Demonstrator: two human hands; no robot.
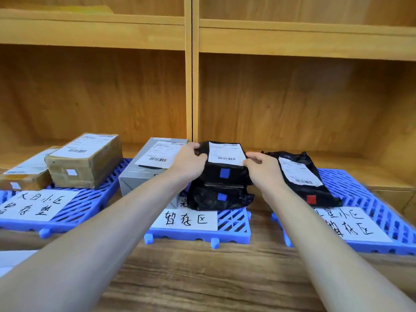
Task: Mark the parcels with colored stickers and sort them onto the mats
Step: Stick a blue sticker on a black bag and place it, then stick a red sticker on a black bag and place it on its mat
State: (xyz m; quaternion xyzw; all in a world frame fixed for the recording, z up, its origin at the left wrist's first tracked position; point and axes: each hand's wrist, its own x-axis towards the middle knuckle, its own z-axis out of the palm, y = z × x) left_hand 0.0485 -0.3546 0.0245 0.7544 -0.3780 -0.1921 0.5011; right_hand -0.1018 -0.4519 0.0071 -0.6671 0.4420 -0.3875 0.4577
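Both hands, left and right, grip my blue-stickered parcel atop the middle mat's stack; sorting looks nearly finished.

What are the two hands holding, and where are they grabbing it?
Both hold the top black parcel with the blue sticker: the left hand grips its left edge, the right hand its right edge.

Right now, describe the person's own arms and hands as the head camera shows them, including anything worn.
Both forearms come in bare from the bottom edge: no sleeves, gloves, watch or wristbands show. The left hand and right hand are bare too, with no rings visible on the fingers that show. The upper arms lie outside the picture.
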